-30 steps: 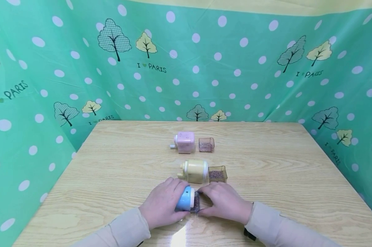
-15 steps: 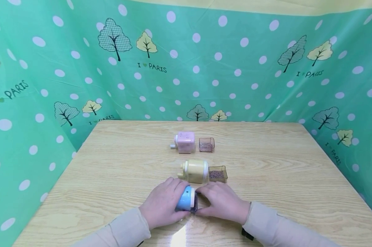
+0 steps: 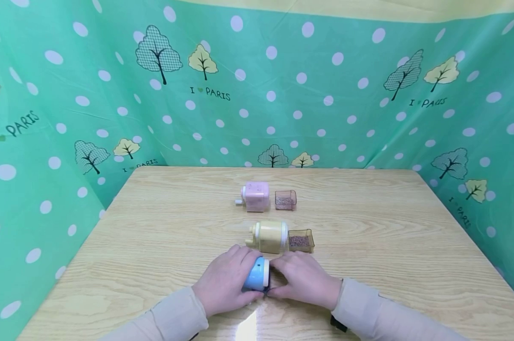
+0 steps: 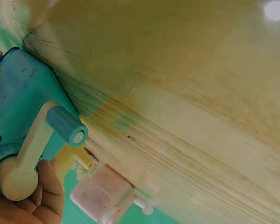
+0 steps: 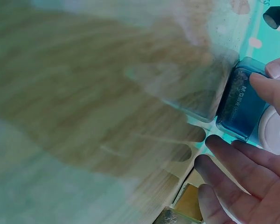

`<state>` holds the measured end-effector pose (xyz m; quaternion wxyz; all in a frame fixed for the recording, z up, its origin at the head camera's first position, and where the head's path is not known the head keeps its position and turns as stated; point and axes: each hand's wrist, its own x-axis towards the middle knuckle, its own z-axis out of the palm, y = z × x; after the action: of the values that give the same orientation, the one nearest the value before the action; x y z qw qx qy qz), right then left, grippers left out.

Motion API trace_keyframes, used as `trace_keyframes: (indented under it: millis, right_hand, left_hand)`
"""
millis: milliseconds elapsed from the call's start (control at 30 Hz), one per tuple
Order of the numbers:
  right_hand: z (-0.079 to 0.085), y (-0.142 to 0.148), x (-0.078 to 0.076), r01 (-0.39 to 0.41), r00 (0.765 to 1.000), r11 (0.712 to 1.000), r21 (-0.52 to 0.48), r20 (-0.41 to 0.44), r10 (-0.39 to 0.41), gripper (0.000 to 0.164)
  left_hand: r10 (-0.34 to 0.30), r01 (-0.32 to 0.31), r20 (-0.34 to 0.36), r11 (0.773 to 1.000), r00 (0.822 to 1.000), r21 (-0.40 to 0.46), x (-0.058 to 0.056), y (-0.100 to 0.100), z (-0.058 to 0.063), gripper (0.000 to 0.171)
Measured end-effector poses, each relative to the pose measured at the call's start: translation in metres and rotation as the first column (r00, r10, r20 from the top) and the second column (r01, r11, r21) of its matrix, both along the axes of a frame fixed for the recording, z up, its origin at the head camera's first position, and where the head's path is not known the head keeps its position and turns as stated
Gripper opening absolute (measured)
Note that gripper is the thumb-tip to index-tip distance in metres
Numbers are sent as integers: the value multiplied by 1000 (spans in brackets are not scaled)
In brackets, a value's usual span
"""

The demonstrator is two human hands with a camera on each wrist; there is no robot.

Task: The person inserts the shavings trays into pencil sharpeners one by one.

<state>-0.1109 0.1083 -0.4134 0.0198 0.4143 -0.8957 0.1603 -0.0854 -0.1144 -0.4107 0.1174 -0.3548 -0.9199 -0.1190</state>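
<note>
A blue crank pencil sharpener (image 3: 255, 274) lies near the table's front, its pale crank (image 4: 35, 140) showing in the left wrist view. My left hand (image 3: 226, 282) grips its body from the left. On the other side, my right hand (image 3: 305, 279) has thumb and fingers at opposite edges of the sharpener's clear blue shavings drawer (image 5: 238, 102). Only a dark sliver of that drawer shows in the head view, close against the white end ring. Just behind my hands is a yellow sharpener (image 3: 271, 237), its shavings drawer (image 3: 301, 240) beside it.
Further back on the wooden table (image 3: 175, 213) stands a pink sharpener (image 3: 257, 196), with its shavings-filled drawer (image 3: 285, 201) apart to the right. A green dotted cloth (image 3: 269, 71) hangs behind the table and along both sides.
My right hand has moved slightly left, pushing the drawer into the blue sharpener until little of it shows. My left hand and the other sharpeners have stayed put.
</note>
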Motion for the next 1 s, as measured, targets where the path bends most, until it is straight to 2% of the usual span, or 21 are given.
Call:
trace_keyframes:
  millis: [267,1000]
  right_hand:
    - [-1,-4,-1,-12,999,999,-35,35,14,42]
    - [1,-10,-1,33,995,996,-80,96,-25,41]
  left_hand:
    - [-2,2,5,1000,1000,3,0,0,0,72]
    - [-18,18,-19,1000,1000,14,-1,-1,-2,74]
